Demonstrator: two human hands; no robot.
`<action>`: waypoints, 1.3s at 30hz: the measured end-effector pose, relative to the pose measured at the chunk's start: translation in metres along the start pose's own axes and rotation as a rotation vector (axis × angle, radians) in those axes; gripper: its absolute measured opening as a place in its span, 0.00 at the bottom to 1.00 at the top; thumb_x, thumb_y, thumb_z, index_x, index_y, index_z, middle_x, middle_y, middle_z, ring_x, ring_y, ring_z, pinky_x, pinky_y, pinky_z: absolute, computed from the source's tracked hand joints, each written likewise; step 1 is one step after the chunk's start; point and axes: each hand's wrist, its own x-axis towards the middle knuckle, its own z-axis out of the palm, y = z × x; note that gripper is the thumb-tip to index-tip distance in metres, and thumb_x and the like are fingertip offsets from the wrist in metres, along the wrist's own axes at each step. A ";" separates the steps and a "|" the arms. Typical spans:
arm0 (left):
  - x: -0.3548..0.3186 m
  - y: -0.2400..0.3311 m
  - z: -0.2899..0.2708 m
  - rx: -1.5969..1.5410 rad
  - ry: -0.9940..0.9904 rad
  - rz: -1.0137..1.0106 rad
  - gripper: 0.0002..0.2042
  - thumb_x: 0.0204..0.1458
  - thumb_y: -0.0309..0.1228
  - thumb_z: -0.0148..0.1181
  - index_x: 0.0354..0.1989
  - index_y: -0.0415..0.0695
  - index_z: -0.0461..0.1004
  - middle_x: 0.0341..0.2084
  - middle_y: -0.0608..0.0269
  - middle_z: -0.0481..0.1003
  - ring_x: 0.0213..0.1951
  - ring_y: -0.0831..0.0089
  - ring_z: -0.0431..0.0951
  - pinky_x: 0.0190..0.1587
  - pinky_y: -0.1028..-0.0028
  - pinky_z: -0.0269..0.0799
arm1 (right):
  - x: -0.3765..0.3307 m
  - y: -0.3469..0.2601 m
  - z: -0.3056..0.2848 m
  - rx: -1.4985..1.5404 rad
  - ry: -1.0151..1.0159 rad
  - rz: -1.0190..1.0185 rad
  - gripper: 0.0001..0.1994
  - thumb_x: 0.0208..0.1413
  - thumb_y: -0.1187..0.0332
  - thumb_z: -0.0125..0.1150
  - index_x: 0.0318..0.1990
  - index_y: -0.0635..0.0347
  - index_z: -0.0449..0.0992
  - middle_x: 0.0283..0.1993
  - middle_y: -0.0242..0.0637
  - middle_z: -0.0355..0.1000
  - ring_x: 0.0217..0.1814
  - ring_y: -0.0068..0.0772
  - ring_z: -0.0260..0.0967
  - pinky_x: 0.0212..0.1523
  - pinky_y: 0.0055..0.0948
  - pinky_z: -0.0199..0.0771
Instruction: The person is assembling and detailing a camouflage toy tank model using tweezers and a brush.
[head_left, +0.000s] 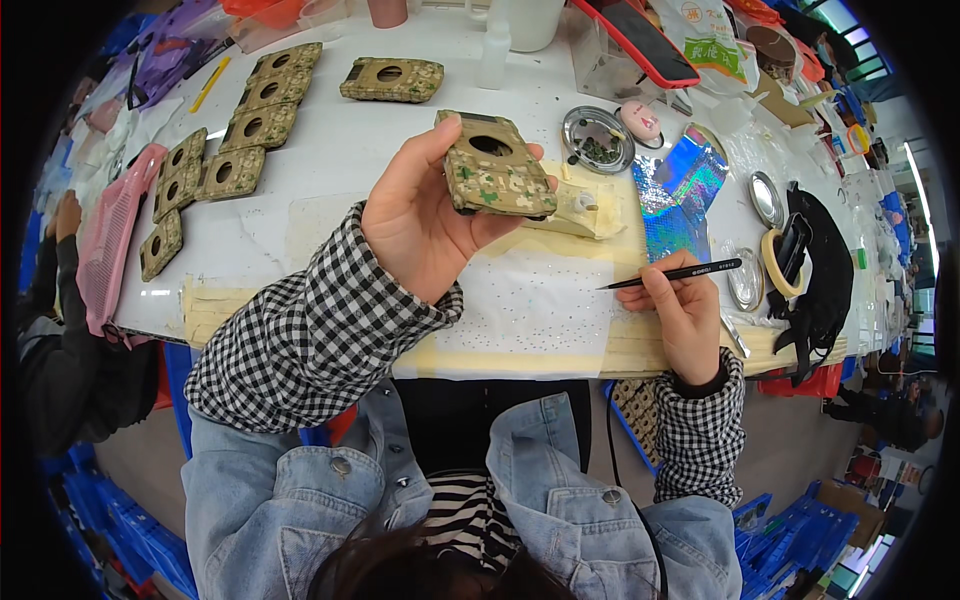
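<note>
My left hand (420,225) is closed around a camouflage-patterned toy tank hull (495,180), raised above the table and tilted so that its round top opening shows. In my right hand (680,312) is a pair of slim black tweezers (715,268), gripped like a pen. Their fine tip points left over a white sheet (530,310) scattered with many tiny specks. Behind the held hull sits a cream-coloured block (590,208) with a small knob. More camouflage hulls (253,128) lie in rows at the left, and a single hull (392,79) lies farther back.
A round metal dish (598,140) of small dark parts stands right of centre, beside a pink round object (640,121). Iridescent film (685,195), a tape roll (785,262) and a black cloth (828,280) lie at the right. A pink mesh basket (118,240) stands at the left edge.
</note>
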 end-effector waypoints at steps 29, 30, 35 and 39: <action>-0.005 -0.002 0.008 0.071 0.036 -0.044 0.24 0.59 0.40 0.37 0.55 0.32 0.57 0.53 0.39 0.62 0.52 0.51 0.68 0.51 0.64 0.72 | 0.004 -0.038 0.016 0.248 0.174 -0.148 0.09 0.60 0.66 0.47 0.34 0.65 0.65 0.28 0.43 0.72 0.28 0.30 0.74 0.28 0.21 0.75; -0.005 -0.002 0.010 0.069 0.024 -0.061 0.24 0.59 0.40 0.37 0.56 0.33 0.56 0.53 0.40 0.62 0.53 0.51 0.67 0.52 0.64 0.70 | 0.005 -0.045 0.020 0.272 0.175 -0.175 0.10 0.60 0.66 0.47 0.34 0.65 0.65 0.28 0.43 0.72 0.27 0.30 0.74 0.28 0.21 0.75; -0.007 -0.002 0.016 0.077 -0.036 -0.115 0.24 0.58 0.41 0.39 0.58 0.38 0.55 0.55 0.44 0.61 0.56 0.52 0.63 0.57 0.62 0.63 | 0.014 -0.074 0.043 0.362 0.150 -0.264 0.09 0.61 0.67 0.47 0.34 0.64 0.66 0.29 0.43 0.73 0.28 0.30 0.74 0.29 0.20 0.75; -0.006 -0.003 0.015 0.040 -0.070 -0.140 0.23 0.58 0.40 0.37 0.59 0.39 0.55 0.55 0.45 0.61 0.56 0.51 0.63 0.58 0.61 0.60 | 0.021 -0.081 0.059 0.257 0.188 -0.326 0.09 0.61 0.67 0.46 0.34 0.65 0.65 0.29 0.43 0.73 0.31 0.28 0.74 0.34 0.21 0.73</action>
